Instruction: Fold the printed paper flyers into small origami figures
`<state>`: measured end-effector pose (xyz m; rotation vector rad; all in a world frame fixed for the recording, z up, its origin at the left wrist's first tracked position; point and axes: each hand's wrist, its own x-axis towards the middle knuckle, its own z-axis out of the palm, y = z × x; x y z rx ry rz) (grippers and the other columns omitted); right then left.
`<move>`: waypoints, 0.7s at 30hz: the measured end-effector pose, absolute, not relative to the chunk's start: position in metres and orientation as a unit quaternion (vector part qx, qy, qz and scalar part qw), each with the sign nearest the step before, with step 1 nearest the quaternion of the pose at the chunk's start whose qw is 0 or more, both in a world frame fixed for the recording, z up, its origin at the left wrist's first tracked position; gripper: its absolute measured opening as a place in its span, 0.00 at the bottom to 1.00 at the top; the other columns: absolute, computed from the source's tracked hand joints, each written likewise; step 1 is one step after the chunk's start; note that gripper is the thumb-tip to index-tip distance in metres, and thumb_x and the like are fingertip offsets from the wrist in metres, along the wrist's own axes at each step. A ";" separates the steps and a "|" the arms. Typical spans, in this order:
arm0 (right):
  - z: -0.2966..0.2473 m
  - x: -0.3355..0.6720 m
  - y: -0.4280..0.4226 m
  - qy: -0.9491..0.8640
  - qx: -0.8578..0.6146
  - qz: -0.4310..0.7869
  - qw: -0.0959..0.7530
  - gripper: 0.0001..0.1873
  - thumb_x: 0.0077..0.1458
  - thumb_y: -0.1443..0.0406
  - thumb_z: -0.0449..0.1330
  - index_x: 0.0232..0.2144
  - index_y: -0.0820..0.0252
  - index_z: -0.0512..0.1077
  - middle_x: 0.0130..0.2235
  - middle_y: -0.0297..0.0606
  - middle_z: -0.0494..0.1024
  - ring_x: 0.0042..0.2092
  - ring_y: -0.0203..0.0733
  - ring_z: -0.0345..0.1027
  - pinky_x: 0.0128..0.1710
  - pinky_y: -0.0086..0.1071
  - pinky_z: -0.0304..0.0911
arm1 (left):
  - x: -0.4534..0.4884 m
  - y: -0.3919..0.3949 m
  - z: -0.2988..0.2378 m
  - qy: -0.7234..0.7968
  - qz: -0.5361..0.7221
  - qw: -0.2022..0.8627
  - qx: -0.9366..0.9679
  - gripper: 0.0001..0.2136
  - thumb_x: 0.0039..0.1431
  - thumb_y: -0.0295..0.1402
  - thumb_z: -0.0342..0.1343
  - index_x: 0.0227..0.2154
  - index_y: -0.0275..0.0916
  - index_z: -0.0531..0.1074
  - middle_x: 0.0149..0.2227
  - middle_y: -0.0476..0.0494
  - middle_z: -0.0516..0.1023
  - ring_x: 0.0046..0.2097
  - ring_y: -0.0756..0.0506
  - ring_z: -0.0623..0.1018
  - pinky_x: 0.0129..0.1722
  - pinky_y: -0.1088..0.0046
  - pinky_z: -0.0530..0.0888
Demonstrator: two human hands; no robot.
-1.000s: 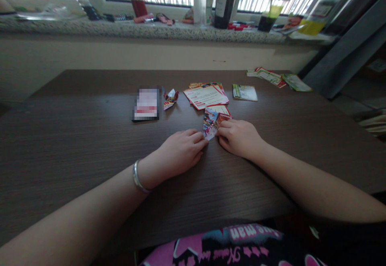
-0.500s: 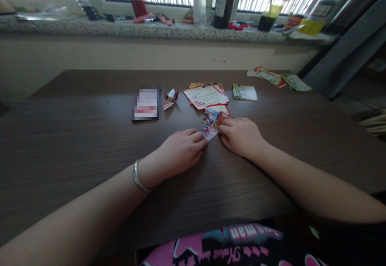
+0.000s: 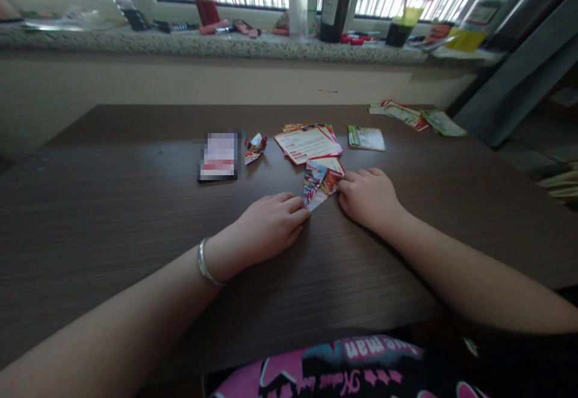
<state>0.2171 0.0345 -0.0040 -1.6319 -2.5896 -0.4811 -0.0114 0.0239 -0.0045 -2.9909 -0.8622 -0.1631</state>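
Observation:
Between my hands lies a brightly printed folded paper card [image 3: 320,185], roughly a triangle, flat on the dark table. My left hand [image 3: 280,223] is closed at its lower left corner, fingertips pinching or pressing the edge. At its right corner are the bent fingers of my right hand [image 3: 368,196], touching the edge; the thumb is partly hidden. The top of the folded card overlaps a pile of printed cards [image 3: 309,145] with white faces and red borders. A small folded paper piece [image 3: 256,148] stands left of that pile.
A phone-like device [image 3: 220,157] with a blurred screen lies to the left on the table [image 3: 112,223]. A small card stack [image 3: 366,138] sits right of the pile, with more loose cards [image 3: 404,115] at the back right. Bottles and small items crowd the windowsill [image 3: 158,41].
My right hand has slid a little to the right along the folded card, uncovering more of its right part. My left hand stays at the lower left corner.

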 end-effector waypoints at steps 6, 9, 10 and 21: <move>-0.006 0.222 0.039 -0.817 -0.550 -0.174 0.003 0.15 0.59 0.68 0.49 0.33 0.63 0.76 0.36 0.46 0.79 0.38 0.47 0.71 0.39 0.40 0.50 | -0.012 0.025 -0.006 -0.275 -0.043 0.006 -0.960 0.12 0.64 0.31 0.46 0.43 0.37 0.73 0.43 0.40 0.74 0.46 0.43 0.73 0.48 0.63 0.73; -0.007 0.225 0.041 -0.807 -0.563 -0.178 -0.001 0.15 0.59 0.68 0.49 0.33 0.63 0.76 0.37 0.44 0.80 0.38 0.47 0.71 0.39 0.39 0.50 | -0.013 0.025 -0.006 -0.277 -0.041 0.002 -0.960 0.11 0.64 0.31 0.46 0.43 0.37 0.73 0.43 0.40 0.74 0.46 0.43 0.73 0.48 0.63 0.73; -0.007 0.225 0.042 -0.806 -0.564 -0.178 -0.002 0.15 0.60 0.68 0.49 0.33 0.62 0.76 0.37 0.44 0.80 0.39 0.47 0.71 0.39 0.39 0.50 | -0.013 0.025 -0.006 -0.278 -0.041 0.001 -0.960 0.11 0.64 0.31 0.47 0.42 0.37 0.73 0.44 0.40 0.74 0.46 0.42 0.73 0.48 0.62 0.73; -0.005 0.225 0.042 -0.800 -0.575 -0.172 -0.009 0.15 0.59 0.68 0.48 0.34 0.63 0.76 0.37 0.46 0.79 0.38 0.46 0.72 0.38 0.38 0.49 | -0.014 0.026 -0.004 -0.277 -0.047 -0.018 -0.960 0.10 0.64 0.31 0.46 0.39 0.38 0.73 0.43 0.40 0.73 0.45 0.43 0.73 0.47 0.63 0.73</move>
